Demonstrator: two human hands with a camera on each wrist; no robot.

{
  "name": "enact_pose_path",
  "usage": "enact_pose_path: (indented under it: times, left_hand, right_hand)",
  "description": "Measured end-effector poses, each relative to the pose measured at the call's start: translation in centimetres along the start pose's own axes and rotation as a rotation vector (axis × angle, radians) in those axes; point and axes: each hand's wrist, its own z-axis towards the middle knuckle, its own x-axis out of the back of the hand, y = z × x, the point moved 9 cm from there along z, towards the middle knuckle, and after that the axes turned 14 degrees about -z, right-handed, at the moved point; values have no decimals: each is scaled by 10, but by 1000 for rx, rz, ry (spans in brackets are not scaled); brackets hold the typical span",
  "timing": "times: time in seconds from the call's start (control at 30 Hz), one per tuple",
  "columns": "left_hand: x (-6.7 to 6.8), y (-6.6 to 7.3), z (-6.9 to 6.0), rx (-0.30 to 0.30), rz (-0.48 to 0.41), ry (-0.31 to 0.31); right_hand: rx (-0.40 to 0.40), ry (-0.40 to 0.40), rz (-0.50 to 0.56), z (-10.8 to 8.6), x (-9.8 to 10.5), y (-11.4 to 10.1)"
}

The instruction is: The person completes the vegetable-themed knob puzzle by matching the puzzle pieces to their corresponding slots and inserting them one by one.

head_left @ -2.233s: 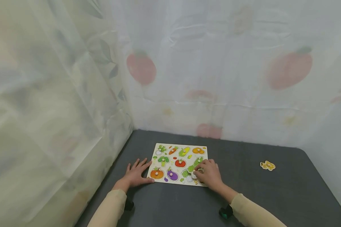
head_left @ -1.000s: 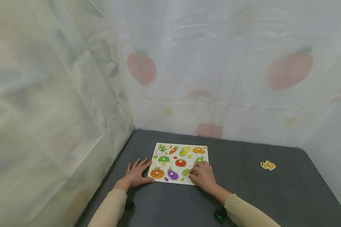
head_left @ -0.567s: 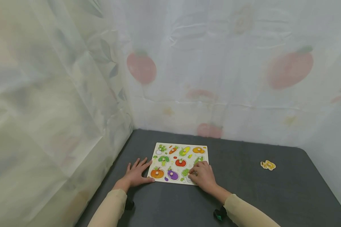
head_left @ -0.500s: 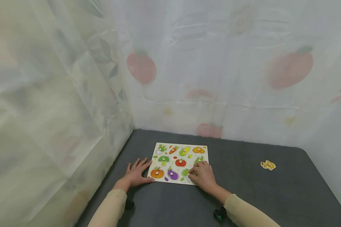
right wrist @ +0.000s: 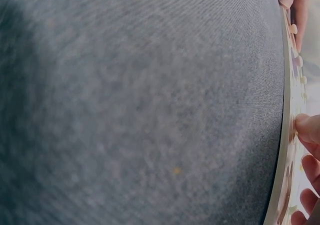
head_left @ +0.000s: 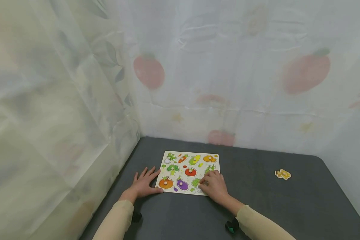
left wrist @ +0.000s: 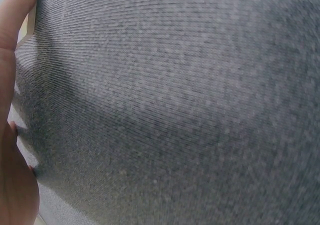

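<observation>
A vegetable knob-puzzle board [head_left: 180,169] lies flat on the table, with pumpkin [head_left: 166,183], eggplant [head_left: 182,184], tomato [head_left: 190,172], broccoli [head_left: 172,170] and other knobbed pieces in it. My right hand [head_left: 217,188] is over the board's near right corner. Its thumb and fingertips pinch a green-topped bok choy piece [head_left: 196,182] lying on the board; the knob is hidden. My left hand [head_left: 144,184] rests with fingers spread at the board's left edge, its thumb on the near left corner. The right wrist view shows my right thumb [right wrist: 307,127] low against the board.
A loose yellow puzzle piece [head_left: 283,174] lies on the dark grey table [head_left: 252,193], well to the right of the board. A pale printed curtain [head_left: 228,83] stands behind the table, and another hanging sheet [head_left: 63,133] runs along its left side.
My right hand has moved slightly left and down with the bok choy piece, which now lies over its matching picture. Since about a second ago it has stayed still. The left hand has not moved.
</observation>
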Motion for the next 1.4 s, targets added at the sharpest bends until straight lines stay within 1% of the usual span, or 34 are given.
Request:
enact_pose_path:
  times: [0.13, 0.3, 0.5, 0.63, 0.77, 0.93, 1.0, 1.03, 1.17, 1.27, 1.4]
  left_hand:
    - [-2, -5, 2, -3, -8, 11]
    - [-2, -6, 3, -10, -5, 19]
    - [-2, -5, 2, -15, -8, 18]
    - [-1, -3, 3, -8, -3, 10]
    - [2, 4, 0, 5, 7, -6]
    - [1, 4, -1, -22, -13, 4]
    - [1, 4, -1, -24, -14, 6]
    - [3, 6, -3, -16, -11, 1]
    - [3, 6, -2, 10, 17, -9]
    - [3, 5, -2, 13, 26, -13]
    - [3, 5, -1, 8, 26, -9]
  right_hand:
    - [13, 5, -18, 0, 0, 0]
    - [20, 1, -30, 1, 0, -1]
    - [29, -28, -37, 2, 0, 0]
    - [6, -65, -11, 1, -1, 8]
    - [-58, -73, 27, -1, 7, 29]
    - [-142, -53, 54, -6, 22, 63]
    - [-168, -38, 40, -9, 26, 76]
    - [-183, -30, 33, -10, 28, 82]
    - [-227, -5, 8, -16, 37, 109]
    - [-278, 6, 1, -21, 46, 133]
    - [-359, 19, -1, -30, 62, 170]
